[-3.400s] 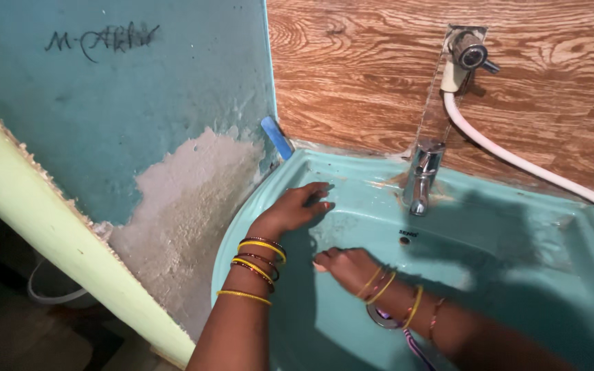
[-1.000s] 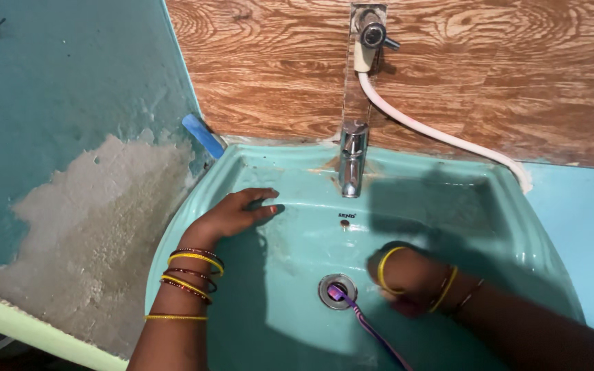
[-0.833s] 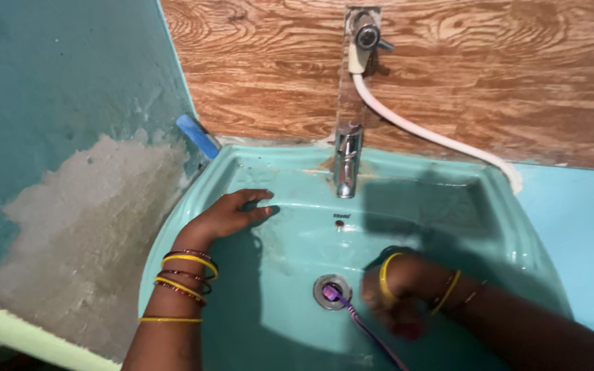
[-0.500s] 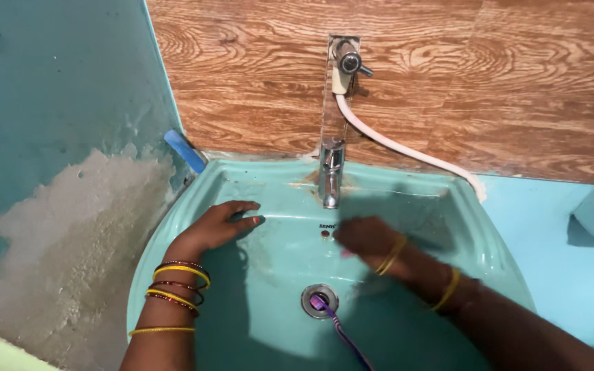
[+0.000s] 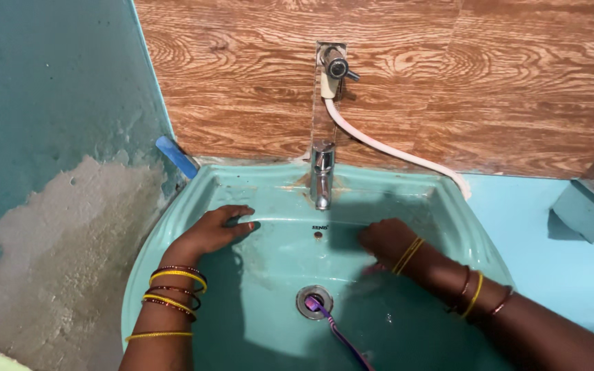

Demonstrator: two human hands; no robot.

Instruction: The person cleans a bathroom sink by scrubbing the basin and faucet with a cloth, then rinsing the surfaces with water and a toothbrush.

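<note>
From above, the left hand [image 5: 211, 233] lies flat and open on the turquoise basin's [image 5: 269, 330] inner slope, gripping nothing. The right hand [image 5: 383, 240] presses its curled fingers against the back wall below the tap [image 5: 322, 175]; whether it holds anything is hidden. A purple toothbrush [image 5: 335, 328] rests at the drain [image 5: 313, 302], between both hands.

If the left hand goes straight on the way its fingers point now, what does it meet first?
The left hand points right across the sink's back wall. It would probably meet the overflow hole below the tap first, though depth is unclear.
</note>
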